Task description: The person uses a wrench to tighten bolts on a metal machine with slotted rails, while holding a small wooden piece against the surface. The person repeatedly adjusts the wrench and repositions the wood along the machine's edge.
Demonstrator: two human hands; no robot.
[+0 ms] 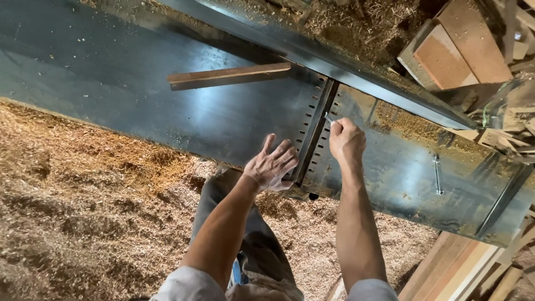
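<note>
- My left hand [273, 165] lies flat, fingers spread, on the bench [139, 95] beside the cutter slot [315, 131], steadying me.
- My right hand [345, 139] is clamped on a thin metal tool [328, 117], tip at the slot.

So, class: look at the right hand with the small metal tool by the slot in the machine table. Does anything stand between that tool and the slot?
Nothing visible does. The right hand holds the small metal tool, whose tip is right at the slot. The left hand rests flat on the machine table beside the slot, and the wooden strip lies well away from it.
</note>
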